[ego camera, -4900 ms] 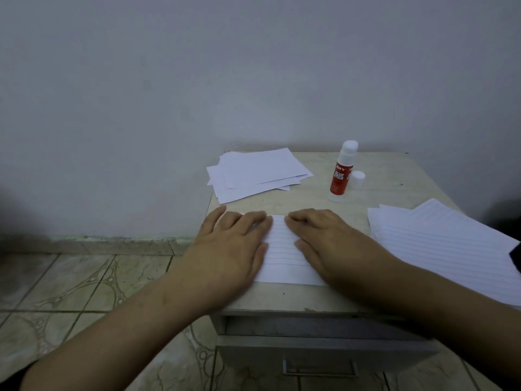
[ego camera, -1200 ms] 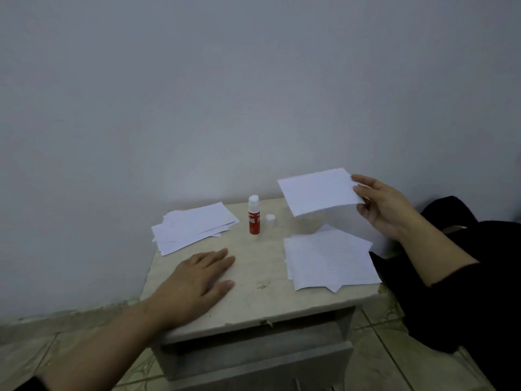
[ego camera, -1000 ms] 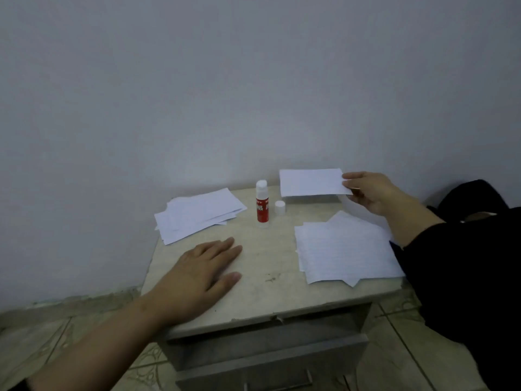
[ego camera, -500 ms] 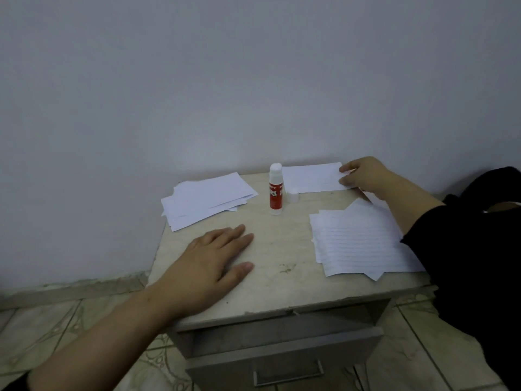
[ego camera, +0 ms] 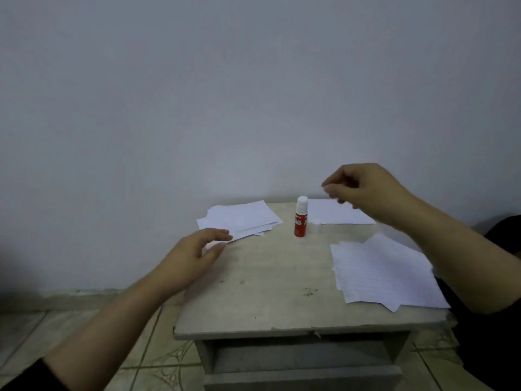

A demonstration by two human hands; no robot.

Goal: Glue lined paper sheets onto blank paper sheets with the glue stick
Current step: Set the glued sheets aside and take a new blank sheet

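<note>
Your left hand point(ego camera: 194, 255) has loose, slightly spread fingers holding nothing, fingertips at the near corner of the stack of blank white paper sheets point(ego camera: 239, 218). Your right hand point(ego camera: 363, 190) hangs with fingers loosely curled, empty, above the single white glued sheet point(ego camera: 335, 214) at the back of the worn beige tabletop point(ego camera: 267, 277). The upright red-and-white glue stick point(ego camera: 301, 217) stands between them; lined white sheets point(ego camera: 383, 273) lie at the right.
</note>
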